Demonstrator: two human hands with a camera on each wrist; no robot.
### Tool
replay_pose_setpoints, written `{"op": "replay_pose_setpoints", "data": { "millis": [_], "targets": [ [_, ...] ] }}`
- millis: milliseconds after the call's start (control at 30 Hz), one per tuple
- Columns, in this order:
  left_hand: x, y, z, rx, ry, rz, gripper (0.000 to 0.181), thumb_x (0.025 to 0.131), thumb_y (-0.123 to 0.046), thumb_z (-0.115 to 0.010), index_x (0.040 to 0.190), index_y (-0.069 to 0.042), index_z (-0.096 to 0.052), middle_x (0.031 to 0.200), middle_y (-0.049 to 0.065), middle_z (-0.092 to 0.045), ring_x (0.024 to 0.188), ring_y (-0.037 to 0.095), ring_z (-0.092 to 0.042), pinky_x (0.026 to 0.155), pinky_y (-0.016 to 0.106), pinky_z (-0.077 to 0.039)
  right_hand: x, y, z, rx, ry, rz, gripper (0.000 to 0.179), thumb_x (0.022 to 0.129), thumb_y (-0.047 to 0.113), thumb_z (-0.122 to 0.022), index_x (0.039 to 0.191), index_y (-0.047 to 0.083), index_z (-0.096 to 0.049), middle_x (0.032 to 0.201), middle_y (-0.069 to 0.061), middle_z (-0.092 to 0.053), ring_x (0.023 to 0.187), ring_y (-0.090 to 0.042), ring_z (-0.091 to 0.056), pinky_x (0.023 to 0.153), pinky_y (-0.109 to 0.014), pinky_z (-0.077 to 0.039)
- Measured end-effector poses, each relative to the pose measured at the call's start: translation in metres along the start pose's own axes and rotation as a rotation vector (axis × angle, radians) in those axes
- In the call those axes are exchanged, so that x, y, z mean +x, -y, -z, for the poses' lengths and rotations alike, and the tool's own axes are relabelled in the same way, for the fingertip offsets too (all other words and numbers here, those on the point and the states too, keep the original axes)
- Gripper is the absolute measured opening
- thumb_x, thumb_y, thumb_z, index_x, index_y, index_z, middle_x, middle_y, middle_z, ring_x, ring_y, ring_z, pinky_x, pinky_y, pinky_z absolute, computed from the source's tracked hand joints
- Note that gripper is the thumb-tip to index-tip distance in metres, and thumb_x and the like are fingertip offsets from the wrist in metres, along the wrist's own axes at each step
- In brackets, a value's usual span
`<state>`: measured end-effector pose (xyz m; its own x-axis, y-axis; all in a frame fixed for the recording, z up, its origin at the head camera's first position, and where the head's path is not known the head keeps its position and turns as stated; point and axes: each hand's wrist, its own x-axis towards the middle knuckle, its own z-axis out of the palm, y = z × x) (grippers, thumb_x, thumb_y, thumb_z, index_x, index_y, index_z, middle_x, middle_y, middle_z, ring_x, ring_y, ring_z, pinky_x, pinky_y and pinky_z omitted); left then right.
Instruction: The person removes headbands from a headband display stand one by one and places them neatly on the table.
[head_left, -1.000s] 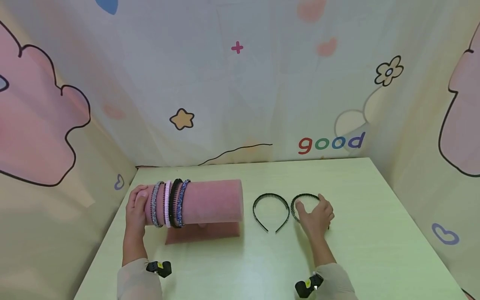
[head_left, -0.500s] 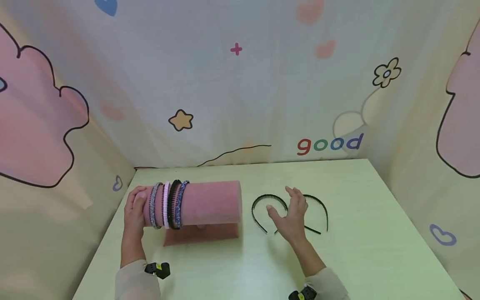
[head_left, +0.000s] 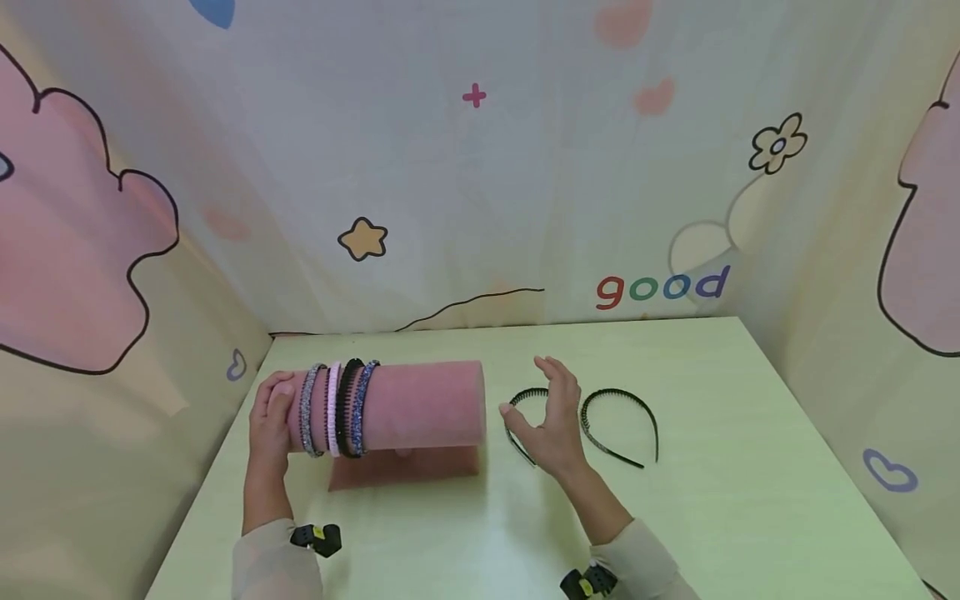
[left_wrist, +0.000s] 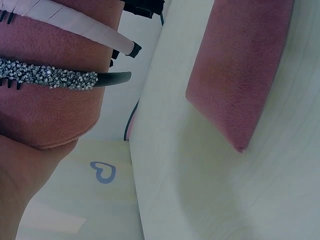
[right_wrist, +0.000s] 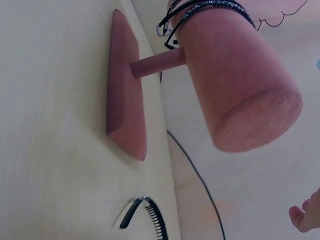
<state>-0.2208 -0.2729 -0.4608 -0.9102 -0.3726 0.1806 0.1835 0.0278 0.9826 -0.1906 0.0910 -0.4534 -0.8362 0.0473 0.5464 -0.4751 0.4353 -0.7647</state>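
Note:
A pink velvet headband holder (head_left: 427,404), a padded cylinder on a flat base (right_wrist: 125,105), stands at the left of the table. My left hand (head_left: 267,425) grips its left end, thumb on the near side. Around the cylinder sit a silver glittery headband (left_wrist: 50,75), a lilac one (head_left: 333,408), a black one (head_left: 347,408) and a blue glittery one (head_left: 363,408). My right hand (head_left: 553,421) hovers with spread fingers over a thin black toothed headband (head_left: 529,392), partly hiding it. Whether they touch, I cannot tell. Another black headband (head_left: 626,392) lies right of that hand.
The pale table (head_left: 735,467) stretches in front and to the right of the headbands. A printed curtain (head_left: 420,167) closes off the back, with patterned side walls left and right. Small black cameras (head_left: 318,540) sit on both wrists.
My right hand has let go of the right-hand black headband and moved left over the other one, fingers spread. The left hand and the holder have stayed put.

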Motion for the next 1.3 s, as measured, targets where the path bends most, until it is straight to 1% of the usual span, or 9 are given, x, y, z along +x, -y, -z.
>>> {"op": "replay_pose_setpoints", "data": {
  "millis": [100,267,367,500,800,933,1067,1167,1300],
  "targets": [
    [0.002,0.003,0.001,-0.018,-0.002,-0.010,0.030,0.087,-0.025,-0.049,0.112,-0.008,-0.049,0.102,-0.002,-0.052,0.084,0.016,-0.046,0.067,0.028,-0.036,0.005,0.008,-0.005,0.048,0.027,0.046,0.066,0.072,0.025,-0.065,0.127,0.012,-0.031,0.130,-0.004,-0.026,0.116,-0.019,-0.025,0.087,-0.046,-0.025],
    [0.003,0.005,0.003,0.000,0.007,-0.027,0.031,0.087,-0.028,-0.049,0.112,-0.009,-0.049,0.104,-0.001,-0.051,0.086,0.017,-0.045,0.069,0.029,-0.034,0.011,0.017,-0.014,0.085,0.075,0.087,0.066,0.072,0.024,-0.064,0.128,0.010,-0.032,0.129,0.000,-0.029,0.117,-0.017,-0.026,0.089,-0.043,-0.026],
    [0.002,0.005,0.003,0.017,0.001,-0.008,0.031,0.087,-0.029,-0.049,0.112,-0.011,-0.049,0.105,-0.002,-0.050,0.086,0.017,-0.045,0.070,0.029,-0.034,0.014,0.021,-0.019,0.072,0.091,0.120,0.065,0.071,0.025,-0.065,0.126,0.007,-0.035,0.129,-0.002,-0.032,0.118,-0.017,-0.026,0.089,-0.042,-0.026],
    [0.002,0.004,0.003,0.021,0.004,0.011,0.030,0.088,-0.028,-0.047,0.113,-0.011,-0.048,0.105,-0.002,-0.050,0.085,0.016,-0.045,0.069,0.029,-0.035,0.016,0.025,-0.023,0.053,0.122,0.129,0.067,0.070,0.030,-0.066,0.127,0.010,-0.036,0.130,0.000,-0.032,0.120,-0.016,-0.025,0.090,-0.043,-0.025],
    [-0.003,-0.005,-0.001,0.007,0.020,-0.024,0.030,0.089,-0.021,-0.043,0.114,-0.005,-0.044,0.105,-0.003,-0.049,0.086,0.016,-0.043,0.070,0.029,-0.033,0.022,0.035,-0.030,0.034,0.260,0.154,0.068,0.070,0.041,-0.066,0.129,0.022,-0.038,0.135,0.003,-0.026,0.122,-0.016,-0.022,0.088,-0.048,-0.026],
    [-0.003,-0.008,-0.003,-0.015,0.028,-0.040,0.029,0.090,-0.019,-0.043,0.114,-0.004,-0.044,0.105,-0.002,-0.049,0.086,0.016,-0.044,0.071,0.028,-0.033,0.026,0.040,-0.034,0.004,0.286,0.178,0.072,0.070,0.042,-0.066,0.131,0.022,-0.034,0.136,0.002,-0.023,0.123,-0.017,-0.020,0.088,-0.049,-0.026],
    [-0.002,-0.009,-0.004,-0.023,0.032,-0.049,0.028,0.090,-0.017,-0.043,0.114,-0.003,-0.044,0.105,-0.002,-0.049,0.087,0.016,-0.044,0.072,0.028,-0.033,0.029,0.045,-0.037,-0.010,0.316,0.174,0.075,0.069,0.043,-0.067,0.132,0.022,-0.032,0.137,0.004,-0.021,0.124,-0.016,-0.018,0.090,-0.048,-0.025],
    [-0.003,-0.009,-0.004,-0.011,0.027,-0.038,0.028,0.090,-0.019,-0.043,0.114,-0.004,-0.044,0.105,-0.002,-0.049,0.087,0.016,-0.043,0.072,0.029,-0.031,0.029,0.048,-0.038,-0.013,0.335,0.161,0.076,0.069,0.043,-0.067,0.132,0.022,-0.032,0.138,0.004,-0.020,0.124,-0.016,-0.017,0.090,-0.047,-0.025],
    [-0.002,-0.007,-0.002,0.005,0.025,-0.025,0.030,0.089,-0.022,-0.044,0.114,-0.005,-0.044,0.106,-0.002,-0.048,0.088,0.017,-0.043,0.073,0.030,-0.031,0.030,0.049,-0.040,-0.018,0.335,0.186,0.076,0.068,0.039,-0.069,0.132,0.018,-0.033,0.138,0.002,-0.021,0.124,-0.017,-0.018,0.090,-0.046,-0.026]
  ]
}}
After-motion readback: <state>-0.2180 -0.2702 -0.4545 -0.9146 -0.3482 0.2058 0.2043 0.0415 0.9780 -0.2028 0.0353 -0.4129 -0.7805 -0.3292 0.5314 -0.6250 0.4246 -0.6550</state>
